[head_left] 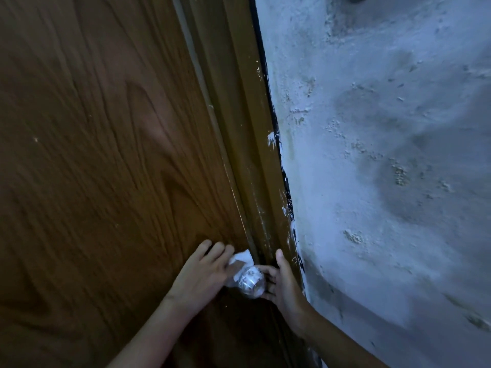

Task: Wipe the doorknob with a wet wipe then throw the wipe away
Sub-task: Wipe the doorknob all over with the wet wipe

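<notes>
A shiny round metal doorknob (252, 284) sticks out of the brown wooden door (106, 155) low in the view. My left hand (202, 272) presses a white wet wipe (240, 258) against the knob's left and upper side, fingers spread flat on the door. My right hand (283, 282) cups the knob from the right, thumb up along the door frame (255, 181). Part of the wipe is hidden under my left hand and behind the knob.
A rough, patchy white plaster wall (385, 155) fills the right side, next to the brown frame. The frame's edge carries white paint smears. No bin is in view.
</notes>
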The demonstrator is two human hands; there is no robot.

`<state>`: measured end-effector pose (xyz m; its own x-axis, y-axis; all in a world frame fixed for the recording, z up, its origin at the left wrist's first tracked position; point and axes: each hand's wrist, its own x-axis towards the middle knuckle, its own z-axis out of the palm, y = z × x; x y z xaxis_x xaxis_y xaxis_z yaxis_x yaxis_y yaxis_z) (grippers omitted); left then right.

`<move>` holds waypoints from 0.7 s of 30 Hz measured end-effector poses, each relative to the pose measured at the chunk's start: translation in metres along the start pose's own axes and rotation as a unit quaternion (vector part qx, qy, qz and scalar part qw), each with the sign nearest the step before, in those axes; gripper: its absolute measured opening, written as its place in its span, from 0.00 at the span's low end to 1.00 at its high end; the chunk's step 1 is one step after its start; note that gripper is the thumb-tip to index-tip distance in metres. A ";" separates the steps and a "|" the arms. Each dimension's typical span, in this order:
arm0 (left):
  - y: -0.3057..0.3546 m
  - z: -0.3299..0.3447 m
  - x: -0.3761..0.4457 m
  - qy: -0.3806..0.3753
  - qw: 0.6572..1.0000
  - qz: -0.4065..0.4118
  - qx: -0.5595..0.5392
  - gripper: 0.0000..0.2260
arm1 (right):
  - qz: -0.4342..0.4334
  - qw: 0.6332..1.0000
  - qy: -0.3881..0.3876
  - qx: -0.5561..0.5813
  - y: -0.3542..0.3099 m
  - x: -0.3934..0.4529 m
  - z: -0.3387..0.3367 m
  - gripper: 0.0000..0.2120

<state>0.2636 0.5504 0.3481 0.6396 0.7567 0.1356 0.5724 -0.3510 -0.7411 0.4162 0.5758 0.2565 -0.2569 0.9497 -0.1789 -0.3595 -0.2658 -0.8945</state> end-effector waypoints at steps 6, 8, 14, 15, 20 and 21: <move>-0.002 -0.010 0.025 -0.028 0.998 0.028 0.049 0.22 | 0.006 1.000 0.016 0.009 -0.002 0.003 0.002 0.29; 0.000 -0.014 0.029 -0.010 0.999 0.010 0.033 0.22 | 0.005 1.000 0.021 0.006 -0.001 0.002 0.003 0.29; 0.002 0.001 -0.011 0.049 0.995 -0.085 0.002 0.27 | 0.000 1.000 0.008 -0.002 0.000 0.003 -0.001 0.30; 0.002 0.002 -0.019 0.054 0.994 -0.094 -0.006 0.27 | -0.001 1.000 0.004 -0.004 0.001 0.003 -0.002 0.31; 0.000 -0.001 -0.021 0.027 0.999 -0.036 -0.028 0.26 | 0.000 1.000 -0.007 -0.001 0.001 0.004 -0.004 0.31; 0.000 -0.002 -0.015 0.018 0.999 -0.012 -0.031 0.26 | 0.002 1.000 -0.007 -0.002 0.001 0.003 -0.003 0.31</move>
<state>0.2547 0.5381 0.3477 0.6423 0.7457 0.1770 0.6176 -0.3669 -0.6957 0.4181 0.5793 0.2538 -0.2706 0.9462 -0.1772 -0.3549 -0.2692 -0.8953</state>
